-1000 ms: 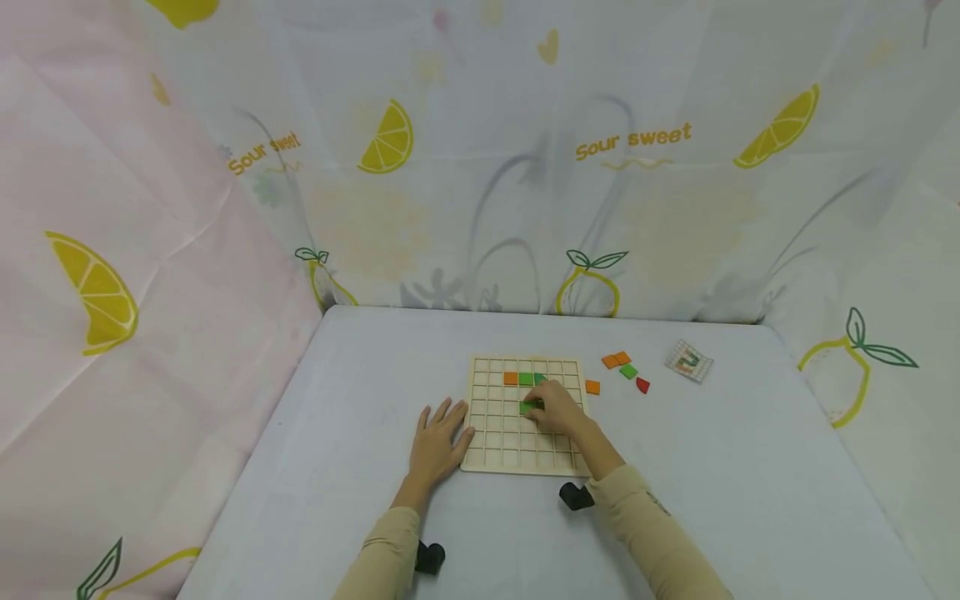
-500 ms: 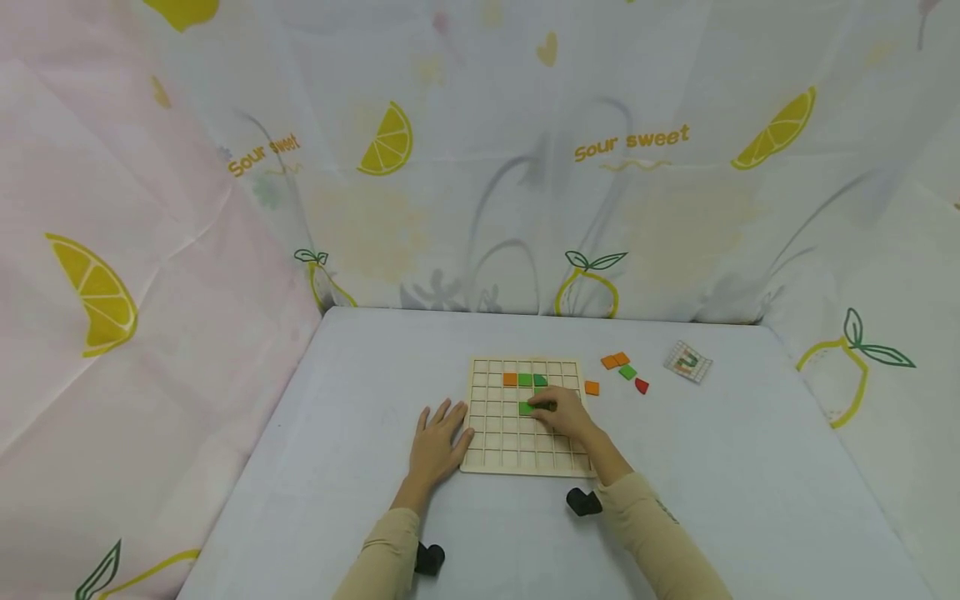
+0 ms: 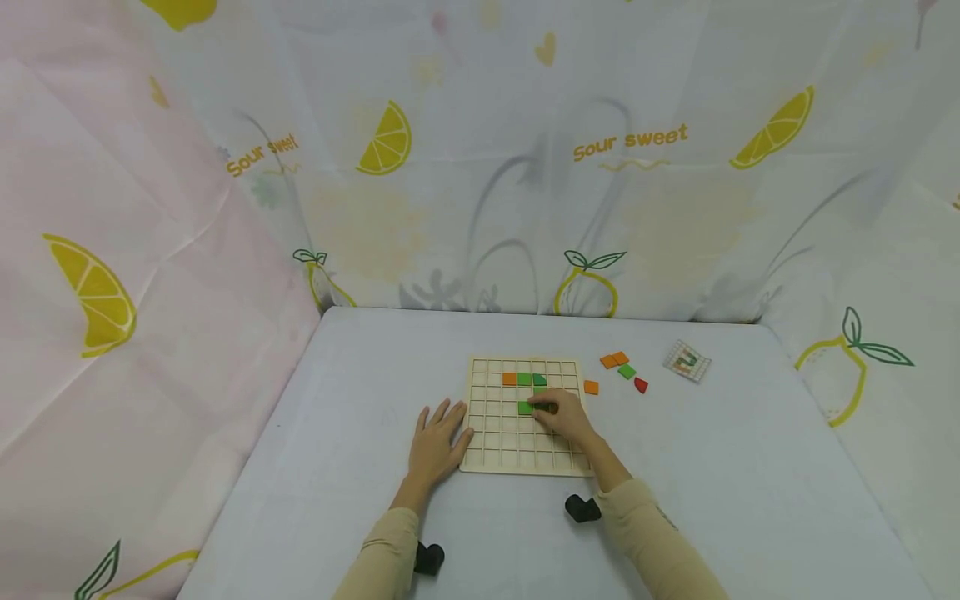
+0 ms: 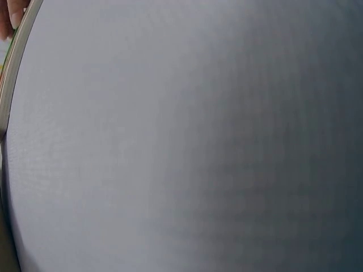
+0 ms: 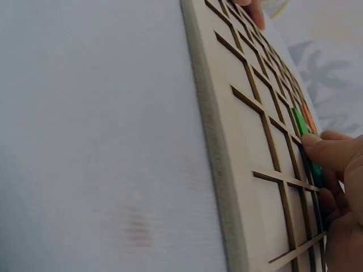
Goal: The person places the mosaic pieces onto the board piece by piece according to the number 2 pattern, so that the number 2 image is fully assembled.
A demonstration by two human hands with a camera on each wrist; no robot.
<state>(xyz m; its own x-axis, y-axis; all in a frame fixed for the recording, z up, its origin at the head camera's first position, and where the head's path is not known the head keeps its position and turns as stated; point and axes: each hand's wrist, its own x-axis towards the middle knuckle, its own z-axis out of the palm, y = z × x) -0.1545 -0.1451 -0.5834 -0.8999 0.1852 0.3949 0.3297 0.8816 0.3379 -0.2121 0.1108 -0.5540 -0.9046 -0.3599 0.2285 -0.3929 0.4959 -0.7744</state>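
A wooden grid board [image 3: 492,440] lies on the white table. My left hand [image 3: 437,446] rests flat beside it, fingers spread, fingertips at the board's left edge. Over the board's right half, my right hand [image 3: 564,415] pinches a dark green tile [image 5: 316,174] between thumb and fingers, which partly hide it. That tile sits just right of a bright green tile [image 3: 525,407]. Higher on the grid, an orange tile [image 3: 510,379], a green tile [image 3: 525,379] and a dark green rounded tile [image 3: 539,380] form a row. Another green tile [image 3: 541,390] shows partly above my right fingers.
Right of the board lie a single orange tile [image 3: 592,387], two touching orange tiles [image 3: 614,360], a green tile [image 3: 627,372] and a red rounded tile [image 3: 641,385]. Farther right is a patterned grid card [image 3: 687,362]. Black wrist-worn pieces [image 3: 582,508] show near both sleeves.
My right hand has shifted slightly right and down on the board, uncovering the dark green rounded tile and part of the green one below it. My left hand has stayed put.
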